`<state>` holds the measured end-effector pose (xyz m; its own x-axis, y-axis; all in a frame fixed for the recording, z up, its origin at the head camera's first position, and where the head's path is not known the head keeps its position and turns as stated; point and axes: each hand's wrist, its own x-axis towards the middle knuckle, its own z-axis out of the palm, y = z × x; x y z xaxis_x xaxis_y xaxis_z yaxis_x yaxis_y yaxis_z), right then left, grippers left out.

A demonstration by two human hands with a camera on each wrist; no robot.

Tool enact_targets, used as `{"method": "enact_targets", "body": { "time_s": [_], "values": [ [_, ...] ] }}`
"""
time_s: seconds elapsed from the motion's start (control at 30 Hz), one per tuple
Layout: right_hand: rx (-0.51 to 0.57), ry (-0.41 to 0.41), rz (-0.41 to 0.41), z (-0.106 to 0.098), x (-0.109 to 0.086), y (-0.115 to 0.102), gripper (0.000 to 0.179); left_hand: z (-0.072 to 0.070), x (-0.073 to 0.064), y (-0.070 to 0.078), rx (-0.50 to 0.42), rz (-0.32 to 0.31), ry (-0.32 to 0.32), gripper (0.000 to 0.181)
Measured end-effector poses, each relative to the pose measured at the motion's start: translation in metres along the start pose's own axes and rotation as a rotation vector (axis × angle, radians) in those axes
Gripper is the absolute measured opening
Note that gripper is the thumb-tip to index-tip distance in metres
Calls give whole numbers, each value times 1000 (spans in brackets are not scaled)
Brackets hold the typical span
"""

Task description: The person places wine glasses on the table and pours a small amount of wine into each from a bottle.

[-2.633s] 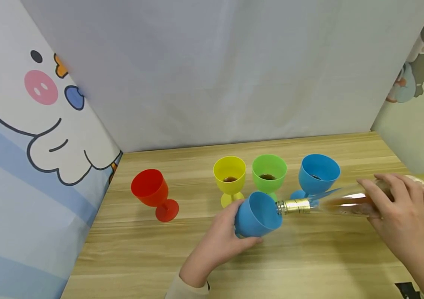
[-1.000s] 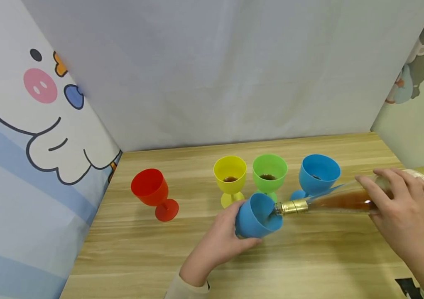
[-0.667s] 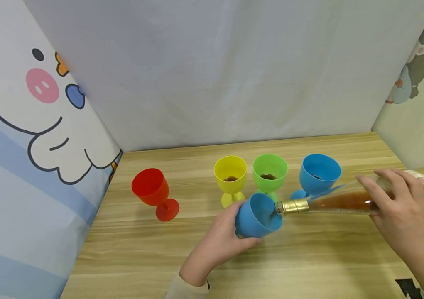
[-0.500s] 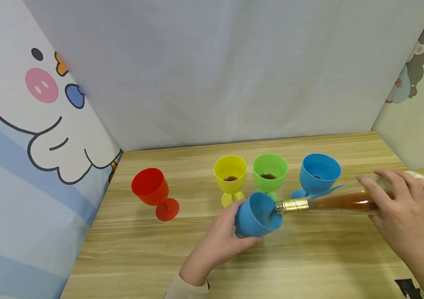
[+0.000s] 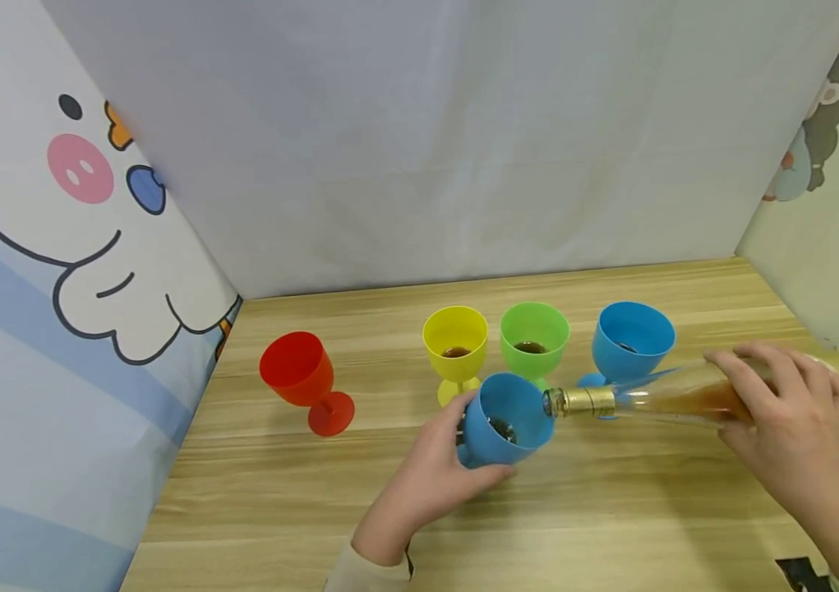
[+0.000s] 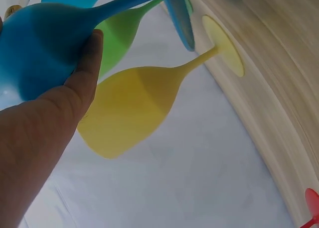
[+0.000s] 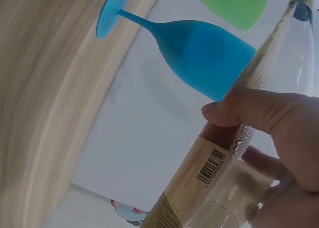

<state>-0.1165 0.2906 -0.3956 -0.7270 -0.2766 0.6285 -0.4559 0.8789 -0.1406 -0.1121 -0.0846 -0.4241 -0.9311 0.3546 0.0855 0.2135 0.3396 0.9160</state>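
Observation:
My left hand [image 5: 430, 473] grips a blue plastic goblet [image 5: 484, 432] by its bowl, tilted toward the right. Some dark liquid [image 5: 502, 428] lies at the bottom of it. In the left wrist view, this goblet's foot [image 6: 179, 19] hangs free of the table. With my right hand [image 5: 792, 423] I hold a clear glass bottle [image 5: 666, 396] almost level, its gold-banded neck [image 5: 589, 401] pointing left. The bottle's mouth is right at the goblet's rim. Reddish-brown liquid shows inside the bottle, and its label [image 7: 199, 171] faces the right wrist camera.
Behind my hands stand a yellow goblet [image 5: 456, 335], a green goblet [image 5: 535, 329] and a second blue goblet [image 5: 629, 341], each with a little dark liquid. A red goblet [image 5: 297, 370] stands apart at the left. A pale curtain [image 5: 426, 164] rises behind the wooden table [image 5: 278, 510].
The thin stream from the bottle into the goblet no longer shows. The held goblet has tipped more upright, baring the dark liquid inside. The bottle's neck has risen slightly and its base dropped.

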Motion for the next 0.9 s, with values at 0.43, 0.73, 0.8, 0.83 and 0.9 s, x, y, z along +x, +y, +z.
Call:
{"method": "enact_targets", "body": {
  "time_s": [0.43,0.73,0.8,0.83,0.9],
  "values": [
    [173,-89,218,-1,-7,-1,93,-8,-6,-4,-106,0,130,87],
    [208,-89,262,0,-10,4,95,-25,-14,-12,-149,-26,218,81],
    [212,-63,246,0,-10,5,94,-29,-16,-13,-168,-42,254,80],
    [215,-48,237,1,-10,6,93,-31,-17,-14,-174,-52,278,81],
    [220,-22,223,0,-9,7,91,-35,-17,-16,-182,-67,329,83]
  ]
}}
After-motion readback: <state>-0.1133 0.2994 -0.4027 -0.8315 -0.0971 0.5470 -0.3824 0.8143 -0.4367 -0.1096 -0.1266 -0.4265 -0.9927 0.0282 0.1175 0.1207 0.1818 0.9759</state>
